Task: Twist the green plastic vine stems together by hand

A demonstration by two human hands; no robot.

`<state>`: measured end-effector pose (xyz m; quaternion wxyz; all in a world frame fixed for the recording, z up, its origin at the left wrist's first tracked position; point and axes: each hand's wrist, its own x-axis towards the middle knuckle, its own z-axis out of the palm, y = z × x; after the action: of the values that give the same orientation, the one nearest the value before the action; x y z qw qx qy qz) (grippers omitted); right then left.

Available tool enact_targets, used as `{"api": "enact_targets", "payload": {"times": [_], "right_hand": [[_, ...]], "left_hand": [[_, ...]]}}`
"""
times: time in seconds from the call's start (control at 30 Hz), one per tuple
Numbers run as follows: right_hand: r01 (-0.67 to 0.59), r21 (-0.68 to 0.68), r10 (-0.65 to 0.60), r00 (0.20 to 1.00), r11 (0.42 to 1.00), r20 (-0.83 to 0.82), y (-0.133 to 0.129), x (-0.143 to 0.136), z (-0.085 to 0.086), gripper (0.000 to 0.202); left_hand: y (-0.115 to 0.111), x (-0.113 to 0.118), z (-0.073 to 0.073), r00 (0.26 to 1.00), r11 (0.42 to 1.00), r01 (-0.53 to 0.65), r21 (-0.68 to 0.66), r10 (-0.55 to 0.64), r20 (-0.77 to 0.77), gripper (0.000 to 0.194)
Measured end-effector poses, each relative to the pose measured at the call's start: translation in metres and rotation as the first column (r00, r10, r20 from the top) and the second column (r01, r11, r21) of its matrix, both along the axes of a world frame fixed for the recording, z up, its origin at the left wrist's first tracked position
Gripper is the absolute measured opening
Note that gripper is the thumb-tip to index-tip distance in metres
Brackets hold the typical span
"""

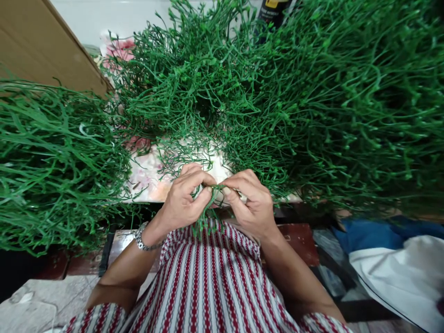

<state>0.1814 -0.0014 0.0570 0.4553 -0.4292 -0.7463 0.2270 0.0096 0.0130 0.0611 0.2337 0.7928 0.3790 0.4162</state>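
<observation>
Close in front of my striped shirt, my left hand [187, 196] and my right hand [250, 201] almost meet. Both pinch a small green plastic-looking sprig [205, 221] between thumb and forefinger, and its thin stems hang down over the shirt. A metal watch is on my left wrist. Just beyond my fingers, loose green stems [183, 152] lie on a table with a pale floral cover [145, 173]. Large heaps of similar green stems rise behind [208, 78], at the left [58, 162] and at the right [347, 106].
A cardboard box [48, 46] stands at the upper left. Behind the greenery a dark bottle [272, 16] shows at the top. White cloth [402, 268] and blue cloth [374, 233] lie at the lower right, near a dark red wooden surface [300, 240].
</observation>
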Motion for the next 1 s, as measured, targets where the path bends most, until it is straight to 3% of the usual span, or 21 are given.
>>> {"api": "enact_targets", "payload": {"times": [0.1, 0.33, 0.5, 0.67, 0.87, 1.0], "right_hand": [[0.018, -0.012, -0.017, 1.0, 1.0, 0.015, 0.003, 0.004, 0.002, 0.009], [-0.14, -0.149, 0.132, 0.989, 0.979, -0.062, 0.002, 0.007, -0.002, 0.018], [-0.031, -0.063, 0.031, 1.0, 0.998, -0.004, -0.001, 0.004, -0.007, 0.011], [-0.08, -0.027, 0.081, 0.995, 0.996, 0.059, -0.001, 0.006, 0.001, 0.003], [-0.1, -0.212, 0.108, 0.994, 0.972, 0.025, -0.003, 0.004, 0.002, 0.004], [-0.11, -0.304, 0.088, 0.992, 0.946, -0.086, -0.007, -0.001, -0.009, 0.02]], "left_hand": [[0.0, -0.001, 0.003, 0.997, 1.0, -0.011, 0.008, 0.012, -0.07, 0.011], [-0.001, 0.001, 0.003, 0.981, 0.983, -0.048, 0.178, 0.08, -0.177, 0.011], [-0.003, 0.004, -0.001, 0.968, 0.966, -0.061, 0.25, 0.119, -0.222, 0.01], [-0.004, 0.002, 0.002, 0.953, 0.972, 0.032, 0.232, 0.041, -0.302, 0.01], [-0.007, 0.002, 0.003, 0.928, 0.945, 0.026, 0.326, 0.098, -0.359, 0.01], [-0.01, 0.005, -0.002, 0.925, 0.921, -0.001, 0.39, 0.149, -0.349, 0.01]]}}
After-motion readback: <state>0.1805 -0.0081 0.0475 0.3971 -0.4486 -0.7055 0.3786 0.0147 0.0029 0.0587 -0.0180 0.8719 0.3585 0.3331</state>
